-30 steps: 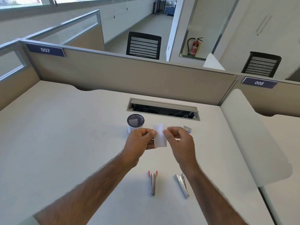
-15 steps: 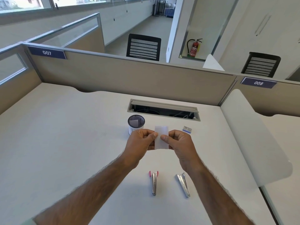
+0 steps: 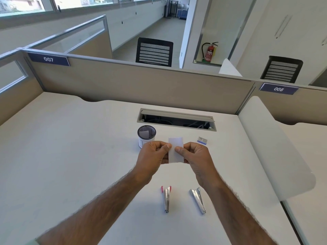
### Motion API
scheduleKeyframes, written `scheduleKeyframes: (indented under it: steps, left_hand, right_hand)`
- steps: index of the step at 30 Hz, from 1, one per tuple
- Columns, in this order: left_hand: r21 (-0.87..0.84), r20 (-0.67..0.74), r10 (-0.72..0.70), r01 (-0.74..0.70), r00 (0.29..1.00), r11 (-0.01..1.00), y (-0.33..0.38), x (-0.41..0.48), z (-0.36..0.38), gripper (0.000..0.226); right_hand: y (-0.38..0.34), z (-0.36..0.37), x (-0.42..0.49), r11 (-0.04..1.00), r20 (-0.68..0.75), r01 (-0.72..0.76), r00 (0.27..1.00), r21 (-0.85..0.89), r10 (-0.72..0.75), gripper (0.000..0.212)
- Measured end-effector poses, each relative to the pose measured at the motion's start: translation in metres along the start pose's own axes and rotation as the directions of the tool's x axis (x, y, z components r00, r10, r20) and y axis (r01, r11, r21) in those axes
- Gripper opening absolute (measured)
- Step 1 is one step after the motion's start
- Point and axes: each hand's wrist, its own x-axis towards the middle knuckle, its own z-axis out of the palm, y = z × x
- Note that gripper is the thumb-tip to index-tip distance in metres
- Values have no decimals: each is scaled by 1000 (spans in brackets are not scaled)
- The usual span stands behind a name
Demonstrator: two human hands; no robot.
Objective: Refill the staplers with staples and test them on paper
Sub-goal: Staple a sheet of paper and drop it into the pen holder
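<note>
Both hands hold a small white slip of paper (image 3: 175,149) upright above the desk. My left hand (image 3: 153,156) pinches its left edge and my right hand (image 3: 193,159) pinches its right edge. Two metal staplers lie on the desk near me: one with pink ends (image 3: 166,198) and a plain silver one (image 3: 198,200) to its right, under my right wrist. A small box of staples (image 3: 202,140) lies beyond my right hand.
A round mesh cup (image 3: 146,136) with paper in it stands just behind my left hand. A cable slot (image 3: 177,119) opens in the white desk (image 3: 70,147) before the partition. A rounded divider panel (image 3: 269,147) runs along the right.
My right hand has closed in on the paper, and the slip, tilted a second ago, is now held square between both hands.
</note>
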Motion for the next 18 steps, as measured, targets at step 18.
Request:
scheduleKeyframes:
  steps: [18]
  left_hand:
    - [-49, 124, 18, -12, 992, 999, 0, 4, 3, 16]
  right_hand:
    - [4, -8, -4, 989, 80, 79, 994, -121, -70, 31]
